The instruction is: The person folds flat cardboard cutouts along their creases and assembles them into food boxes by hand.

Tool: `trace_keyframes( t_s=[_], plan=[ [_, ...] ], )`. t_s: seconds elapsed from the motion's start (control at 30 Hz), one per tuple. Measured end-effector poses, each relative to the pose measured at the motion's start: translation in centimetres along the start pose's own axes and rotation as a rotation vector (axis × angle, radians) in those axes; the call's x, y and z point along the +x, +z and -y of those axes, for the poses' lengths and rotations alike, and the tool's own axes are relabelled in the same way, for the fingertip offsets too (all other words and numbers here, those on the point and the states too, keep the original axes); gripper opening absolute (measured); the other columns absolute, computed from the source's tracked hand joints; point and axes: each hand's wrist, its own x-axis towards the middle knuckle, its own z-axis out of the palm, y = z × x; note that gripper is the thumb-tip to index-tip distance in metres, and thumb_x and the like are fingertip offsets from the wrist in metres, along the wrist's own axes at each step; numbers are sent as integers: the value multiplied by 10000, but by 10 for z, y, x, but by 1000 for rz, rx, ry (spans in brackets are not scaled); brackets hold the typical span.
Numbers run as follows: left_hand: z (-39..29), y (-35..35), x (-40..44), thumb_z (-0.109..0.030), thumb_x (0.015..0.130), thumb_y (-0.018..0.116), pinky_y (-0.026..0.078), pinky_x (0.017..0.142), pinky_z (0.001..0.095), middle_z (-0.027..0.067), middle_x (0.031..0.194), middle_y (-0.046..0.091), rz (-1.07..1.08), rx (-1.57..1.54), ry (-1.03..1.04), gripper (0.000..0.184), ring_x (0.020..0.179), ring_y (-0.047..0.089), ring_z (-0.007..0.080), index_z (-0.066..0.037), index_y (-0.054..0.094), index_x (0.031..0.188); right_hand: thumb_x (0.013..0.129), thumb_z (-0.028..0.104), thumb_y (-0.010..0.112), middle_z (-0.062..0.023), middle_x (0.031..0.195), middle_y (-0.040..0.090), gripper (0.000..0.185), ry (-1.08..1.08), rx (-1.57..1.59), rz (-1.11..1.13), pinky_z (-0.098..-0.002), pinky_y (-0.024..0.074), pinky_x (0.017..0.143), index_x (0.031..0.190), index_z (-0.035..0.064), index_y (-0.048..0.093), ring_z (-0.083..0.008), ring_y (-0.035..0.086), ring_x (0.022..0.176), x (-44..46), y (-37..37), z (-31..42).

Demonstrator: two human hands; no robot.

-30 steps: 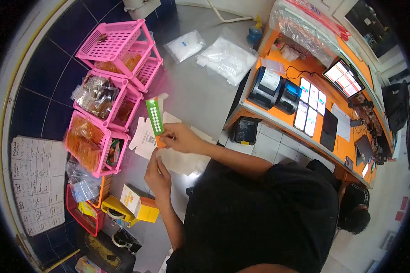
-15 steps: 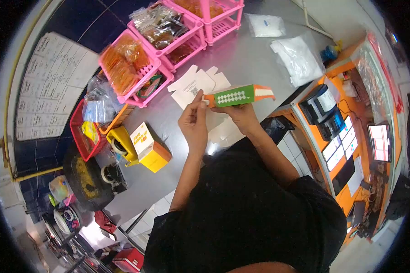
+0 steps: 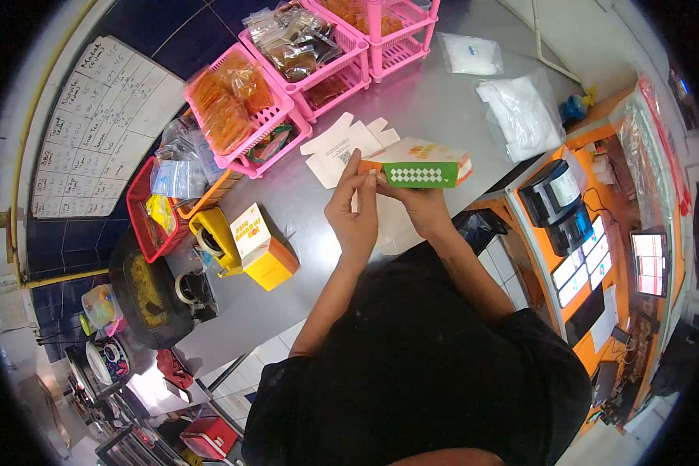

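Observation:
Above the metal table, a small cardboard box [image 3: 421,176] with a green checkered side, orange end and white printed face is held between both hands. My right hand [image 3: 425,208] grips it from below and the near side, its fingertips partly hidden. At the box's left end, my left hand [image 3: 355,208] has its fingers closed on the orange end edge. Beyond them lie flat unfolded white carton blanks [image 3: 328,155]. An assembled yellow and white box [image 3: 268,252] stands left of my left hand.
Pink stacked baskets [image 3: 283,107] with packed sachets stand at the back. White plastic-wrapped packs [image 3: 520,116] lie at the right rear. A yellow tape dispenser [image 3: 224,241] and a red basket [image 3: 151,221] sit left. An orange desk [image 3: 512,202] with a black printer [image 3: 551,202] is right.
The box has tipped so its white printed face shows more, with the green side below. My view has shifted slightly, and both hands stay on the box.

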Motion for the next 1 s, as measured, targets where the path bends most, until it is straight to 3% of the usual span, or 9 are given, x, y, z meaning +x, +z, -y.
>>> trace_keyframes(
  t_s=[0.17,0.27,0.43,0.57,0.63,0.67,0.7,0.87,1.0],
  plan=[
    [-8,4,2,25,901,614,532,959,381,273,1352,566,35,469,361,241,1178,635,348,32,686,1131,882,124,764,-89,1138,674,362,-94,-31,-56,-296,533,896,1179,-28,623,-160,649,1020,3,-1,-9],
    [-6,-1,5,24,859,640,568,895,387,274,1409,508,89,655,442,420,1155,635,377,3,626,1277,912,153,732,-69,1155,677,373,-119,-469,-49,-331,525,907,1238,14,617,-174,644,1045,-4,-5,-14],
    [-7,-7,9,-2,808,679,598,730,392,209,1323,552,97,723,300,385,953,692,349,-4,595,1184,854,62,667,-154,1224,626,352,-935,-1170,42,-467,449,994,1202,33,624,-358,571,1187,0,-31,-56],
    [-11,-19,23,-29,780,721,523,583,342,155,1022,571,21,553,295,245,755,634,312,15,555,955,778,147,738,-191,1179,619,413,-818,-1170,195,-480,491,910,1160,37,628,-398,609,1064,-3,-8,-32],
    [-15,-26,31,-103,777,774,429,511,295,139,884,543,-37,483,429,294,626,531,250,23,538,898,765,182,762,-181,1126,644,403,-555,-1264,198,-470,514,852,1123,41,643,-379,637,1009,0,-7,-31],
    [-13,-29,29,-62,755,768,465,533,303,137,912,545,-31,485,369,281,641,559,246,20,546,905,758,199,774,-176,1099,656,400,-415,-1303,199,-465,525,822,1105,43,651,-370,652,982,0,-6,-33],
    [-10,-32,26,-22,732,762,500,556,311,136,939,546,-27,485,311,278,656,587,242,17,554,912,759,215,789,-147,1041,683,361,-621,-1262,173,-445,544,774,1061,58,669,-341,675,936,9,-8,-40],
    [5,-39,21,25,775,714,530,556,317,146,877,609,-96,514,443,199,633,627,241,11,561,902,806,148,756,-138,990,711,263,-667,-1021,66,-407,566,755,1039,45,693,-328,695,889,14,-11,-44],
    [5,-21,15,-20,870,662,537,556,319,154,808,641,-135,306,26,107,631,670,238,12,563,895,879,62,683,-169,989,716,138,-676,-1018,28,-392,580,760,996,-8,705,-333,707,830,13,6,-39]
  ],
)
